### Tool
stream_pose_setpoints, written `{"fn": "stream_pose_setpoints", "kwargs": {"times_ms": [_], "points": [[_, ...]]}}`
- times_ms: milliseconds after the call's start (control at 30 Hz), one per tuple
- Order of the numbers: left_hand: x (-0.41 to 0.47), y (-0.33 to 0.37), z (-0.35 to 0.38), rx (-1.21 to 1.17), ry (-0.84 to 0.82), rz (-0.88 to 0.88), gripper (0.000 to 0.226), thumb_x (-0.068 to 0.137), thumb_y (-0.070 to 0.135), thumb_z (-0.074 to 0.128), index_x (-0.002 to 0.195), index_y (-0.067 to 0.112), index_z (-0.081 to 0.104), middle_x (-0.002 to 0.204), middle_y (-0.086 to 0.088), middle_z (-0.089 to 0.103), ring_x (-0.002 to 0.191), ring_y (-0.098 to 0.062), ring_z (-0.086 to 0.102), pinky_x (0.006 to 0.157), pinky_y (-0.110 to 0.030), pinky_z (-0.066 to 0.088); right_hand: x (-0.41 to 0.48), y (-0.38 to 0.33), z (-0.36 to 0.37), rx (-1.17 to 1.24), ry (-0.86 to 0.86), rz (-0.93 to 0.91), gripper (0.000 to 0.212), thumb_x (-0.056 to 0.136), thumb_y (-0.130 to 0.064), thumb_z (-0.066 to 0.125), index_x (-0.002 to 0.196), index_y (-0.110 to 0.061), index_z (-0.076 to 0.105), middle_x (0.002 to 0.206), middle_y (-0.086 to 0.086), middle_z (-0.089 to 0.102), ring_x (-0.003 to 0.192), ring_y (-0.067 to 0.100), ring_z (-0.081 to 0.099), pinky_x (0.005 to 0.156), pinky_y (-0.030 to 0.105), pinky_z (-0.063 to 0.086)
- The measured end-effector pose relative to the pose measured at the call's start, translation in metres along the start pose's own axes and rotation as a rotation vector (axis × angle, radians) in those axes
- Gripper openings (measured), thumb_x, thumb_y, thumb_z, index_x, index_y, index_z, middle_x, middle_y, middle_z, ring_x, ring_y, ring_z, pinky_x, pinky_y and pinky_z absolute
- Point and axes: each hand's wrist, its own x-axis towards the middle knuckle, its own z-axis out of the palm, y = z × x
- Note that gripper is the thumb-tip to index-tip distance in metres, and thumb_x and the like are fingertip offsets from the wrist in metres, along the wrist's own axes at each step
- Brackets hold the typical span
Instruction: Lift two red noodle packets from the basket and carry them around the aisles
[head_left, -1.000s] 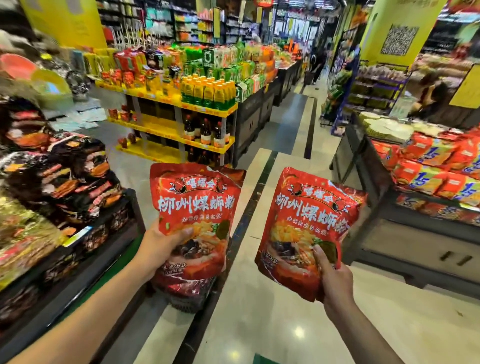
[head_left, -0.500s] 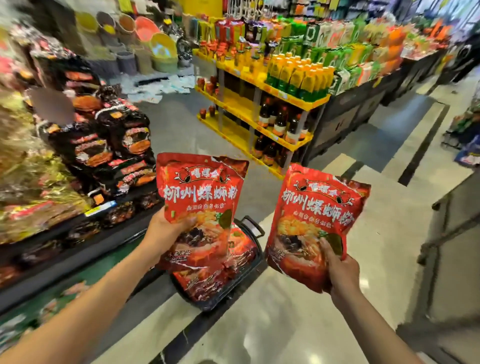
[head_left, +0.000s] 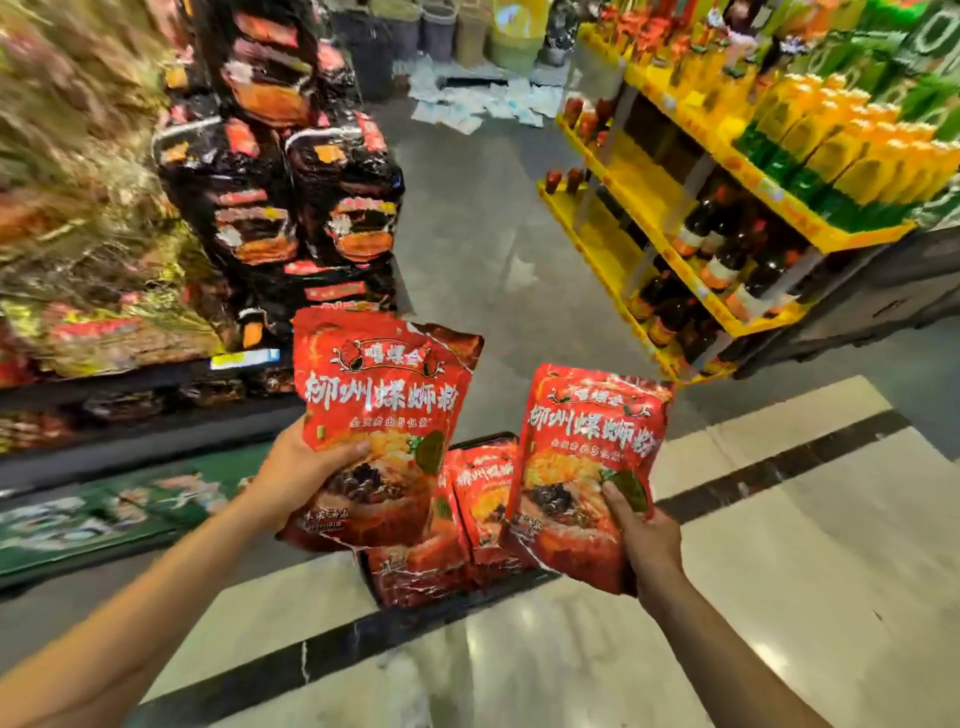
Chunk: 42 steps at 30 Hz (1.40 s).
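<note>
**Two red noodle packets held up over a basket**

The left hand (head_left: 298, 475) grips one red packet (head_left: 382, 415) by its lower left edge, thumb curled across the front. The right hand (head_left: 647, 540) holds a second red packet (head_left: 587, 467) at its lower right corner, thumb pressed on the front. Both packets stand nearly upright, side by side, close but apart. Just below and between them, a dark basket (head_left: 483, 441) on the floor holds more of the same red packets (head_left: 478, 499). Far left, black snack bags (head_left: 280, 208) pile on a display. Far right, a yellow shelf (head_left: 623, 239) carries dark bottles (head_left: 722, 260) and orange cartons (head_left: 852, 150).
</note>
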Motion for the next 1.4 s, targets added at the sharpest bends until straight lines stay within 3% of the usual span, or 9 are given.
{"fn": "stream_pose_setpoints", "kwargs": {"times_ms": [233,333,567,733,833,1000,1167,1333,1400], "points": [[0.046,-0.041,0.011,-0.036,0.043,-0.106,0.057,0.068,0.031,0.096,0.119,0.019,0.072,0.107,0.002,0.08,0.1,-0.018,0.076,0.098,-0.047,0.057,0.113,0.027,0.042,-0.243,-0.168,0.118,0.089,0.047,-0.082,0.084,0.105,-0.015,0.072,0.091,0.003,0.08,0.08,0.027,0.078,0.082,0.053,0.063],[0.064,-0.065,0.02,-0.071,0.089,-0.187,0.065,0.059,0.042,0.099,0.115,0.022,0.074,0.106,0.003,0.08,0.1,-0.017,0.076,0.096,-0.04,0.057,0.161,0.04,0.066,-0.329,-0.232,0.155,0.072,0.063,-0.068,0.085,0.109,-0.014,0.071,0.09,0.005,0.08,0.076,0.028,0.078,0.079,0.053,0.064],[0.091,-0.12,0.052,-0.213,0.149,-0.32,0.052,0.091,-0.009,0.067,0.14,0.002,0.054,0.127,-0.02,0.07,0.087,-0.008,0.077,0.068,-0.015,0.058,0.267,0.095,0.124,-0.508,-0.425,0.23,0.041,0.084,-0.044,0.081,0.104,-0.012,0.067,0.088,0.009,0.076,0.075,0.028,0.076,0.072,0.039,0.061],[0.093,-0.158,0.077,-0.246,0.048,-0.305,0.045,0.097,0.008,0.065,0.14,0.019,0.059,0.127,-0.005,0.073,0.115,-0.029,0.072,0.092,-0.041,0.061,0.319,0.144,0.142,-0.561,-0.52,0.343,0.053,0.075,-0.051,0.085,0.107,-0.011,0.067,0.096,0.012,0.078,0.086,0.031,0.076,0.076,0.038,0.06],[0.109,-0.187,0.093,-0.301,0.003,-0.402,0.041,0.098,0.013,0.066,0.137,0.027,0.06,0.124,-0.005,0.075,0.108,-0.03,0.075,0.084,-0.042,0.063,0.337,0.17,0.142,-0.614,-0.47,0.3,0.07,0.06,-0.062,0.086,0.109,-0.015,0.07,0.096,0.008,0.078,0.087,0.029,0.075,0.079,0.041,0.061],[0.145,-0.249,0.115,-0.333,0.028,-0.612,0.05,0.083,0.03,0.085,0.128,0.031,0.066,0.116,-0.006,0.078,0.102,-0.034,0.076,0.093,-0.057,0.057,0.349,0.187,0.145,-0.755,-0.366,0.157,0.064,0.088,-0.055,0.073,0.132,-0.011,0.056,0.107,0.006,0.066,0.103,0.034,0.068,0.094,0.047,0.055],[0.174,-0.284,0.139,-0.223,0.063,-0.654,0.053,0.078,0.039,0.088,0.125,0.029,0.067,0.109,0.002,0.079,0.095,-0.023,0.077,0.086,-0.041,0.059,0.351,0.192,0.147,-0.785,-0.374,0.132,0.068,0.097,-0.054,0.063,0.144,-0.009,0.044,0.117,0.01,0.062,0.099,0.029,0.063,0.087,0.041,0.052],[0.18,-0.324,0.151,0.331,0.238,-0.562,0.122,0.058,0.077,0.085,0.153,0.04,0.018,0.155,-0.006,0.046,0.141,-0.036,0.048,0.112,-0.059,0.042,0.339,0.206,0.151,-1.189,-0.32,-0.479,0.082,0.099,-0.068,0.041,0.163,-0.023,0.016,0.17,0.007,0.021,0.154,0.032,0.026,0.121,0.055,0.026],[0.176,-0.331,0.161,0.736,0.27,-0.382,0.119,0.075,0.08,0.068,0.16,0.038,-0.003,0.17,-0.007,0.018,0.154,-0.037,0.023,0.118,-0.062,0.029,0.334,0.21,0.158,-1.279,-0.471,-0.741,0.08,0.099,-0.073,0.03,0.165,-0.033,0.008,0.173,0.001,0.009,0.159,0.026,0.011,0.126,0.053,0.01]]}}
